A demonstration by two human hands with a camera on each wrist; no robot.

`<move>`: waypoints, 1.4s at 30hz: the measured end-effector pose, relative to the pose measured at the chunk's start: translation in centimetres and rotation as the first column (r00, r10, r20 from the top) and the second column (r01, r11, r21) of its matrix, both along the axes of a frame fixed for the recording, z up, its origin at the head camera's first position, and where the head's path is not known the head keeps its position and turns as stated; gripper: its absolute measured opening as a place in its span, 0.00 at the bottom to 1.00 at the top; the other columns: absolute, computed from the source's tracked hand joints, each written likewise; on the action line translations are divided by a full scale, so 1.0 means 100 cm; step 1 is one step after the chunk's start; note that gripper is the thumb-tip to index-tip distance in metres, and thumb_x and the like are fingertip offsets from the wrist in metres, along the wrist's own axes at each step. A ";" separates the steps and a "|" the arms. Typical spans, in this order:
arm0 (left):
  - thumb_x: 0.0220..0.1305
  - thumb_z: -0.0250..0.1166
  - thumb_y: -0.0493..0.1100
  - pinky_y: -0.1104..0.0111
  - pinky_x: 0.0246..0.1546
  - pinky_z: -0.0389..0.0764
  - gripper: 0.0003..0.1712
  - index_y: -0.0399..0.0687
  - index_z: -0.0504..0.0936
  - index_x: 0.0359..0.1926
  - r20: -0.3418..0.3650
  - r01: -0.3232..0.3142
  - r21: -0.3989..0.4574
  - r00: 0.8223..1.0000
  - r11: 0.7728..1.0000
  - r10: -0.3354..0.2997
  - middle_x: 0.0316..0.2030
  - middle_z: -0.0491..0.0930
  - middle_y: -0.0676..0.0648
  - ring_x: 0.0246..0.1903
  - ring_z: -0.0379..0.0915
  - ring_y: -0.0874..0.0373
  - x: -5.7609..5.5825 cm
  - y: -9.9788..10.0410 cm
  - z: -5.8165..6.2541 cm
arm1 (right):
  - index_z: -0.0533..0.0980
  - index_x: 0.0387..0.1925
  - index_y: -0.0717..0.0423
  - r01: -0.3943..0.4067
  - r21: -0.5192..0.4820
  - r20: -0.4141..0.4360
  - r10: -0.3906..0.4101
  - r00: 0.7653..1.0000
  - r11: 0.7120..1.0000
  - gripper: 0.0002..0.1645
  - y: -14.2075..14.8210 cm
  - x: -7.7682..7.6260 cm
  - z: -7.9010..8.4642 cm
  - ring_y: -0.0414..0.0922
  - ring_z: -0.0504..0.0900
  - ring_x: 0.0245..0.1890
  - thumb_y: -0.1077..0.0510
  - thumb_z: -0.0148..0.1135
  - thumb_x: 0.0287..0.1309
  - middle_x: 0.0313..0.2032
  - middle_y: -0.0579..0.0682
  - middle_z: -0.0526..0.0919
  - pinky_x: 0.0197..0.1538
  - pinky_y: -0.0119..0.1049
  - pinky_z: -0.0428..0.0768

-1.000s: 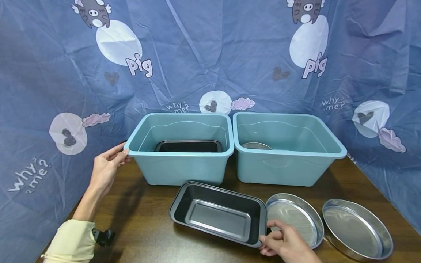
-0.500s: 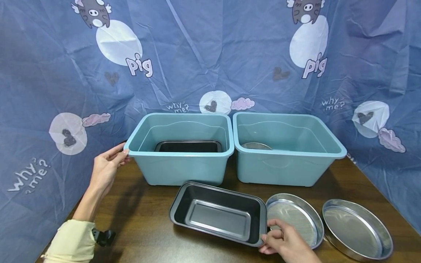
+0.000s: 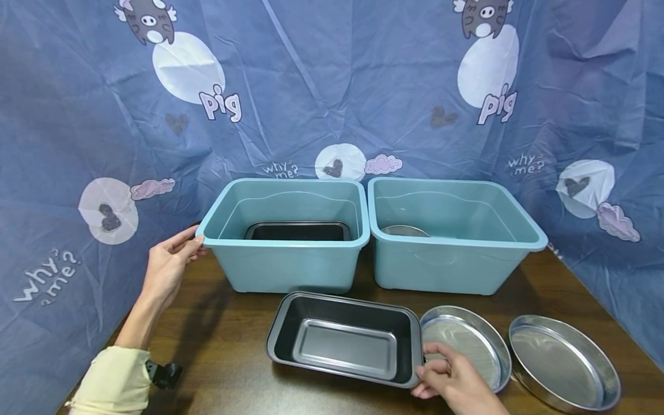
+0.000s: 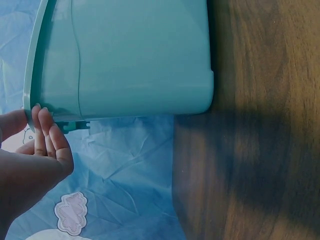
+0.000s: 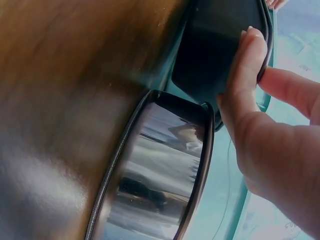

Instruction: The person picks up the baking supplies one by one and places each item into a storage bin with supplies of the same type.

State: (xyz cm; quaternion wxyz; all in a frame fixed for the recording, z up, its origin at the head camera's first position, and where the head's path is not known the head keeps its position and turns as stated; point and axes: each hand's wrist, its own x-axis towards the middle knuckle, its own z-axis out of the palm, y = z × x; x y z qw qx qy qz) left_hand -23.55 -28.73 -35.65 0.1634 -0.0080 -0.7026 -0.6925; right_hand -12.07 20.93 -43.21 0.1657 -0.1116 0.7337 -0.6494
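Observation:
My left hand (image 3: 168,268) pinches the front left corner of the left blue-green plastic bin (image 3: 282,268), thumb on one side of the rim and fingers under it in the left wrist view. My right hand (image 3: 448,374) pinches the right end of a dark loaf pan (image 3: 344,346), which faces open side up in front of the bins. In the right wrist view, the pan's dark outer wall (image 5: 215,50) shows behind the fingers, close by a shiny round pan (image 5: 160,165). Inside the left bin lies another dark loaf pan (image 3: 298,231).
A second blue-green bin (image 3: 441,268) stands right beside the first, with a round metal pan (image 3: 404,230) partly visible inside. Two round metal pans, one nearer (image 3: 461,340) and one farther right (image 3: 562,363), lie on the wooden table (image 3: 223,369). Blue printed cloth (image 3: 332,104) hangs behind.
The loaf pan has turned slightly, its left end a little nearer to me and its right end a touch farther right with my right hand. My left hand stays at the bin's corner.

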 end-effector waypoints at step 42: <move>0.75 0.62 0.36 0.80 0.35 0.79 0.31 0.18 0.65 0.69 -0.001 -0.006 0.002 1.000 1.000 0.006 0.31 0.85 0.60 0.31 0.81 0.70 -0.002 -0.001 -0.002 | 0.60 0.62 0.85 0.136 0.032 -0.177 -0.128 0.976 0.990 0.25 0.007 -0.001 0.008 0.44 0.84 0.25 0.71 0.54 0.72 0.29 0.54 0.86 0.33 0.37 0.84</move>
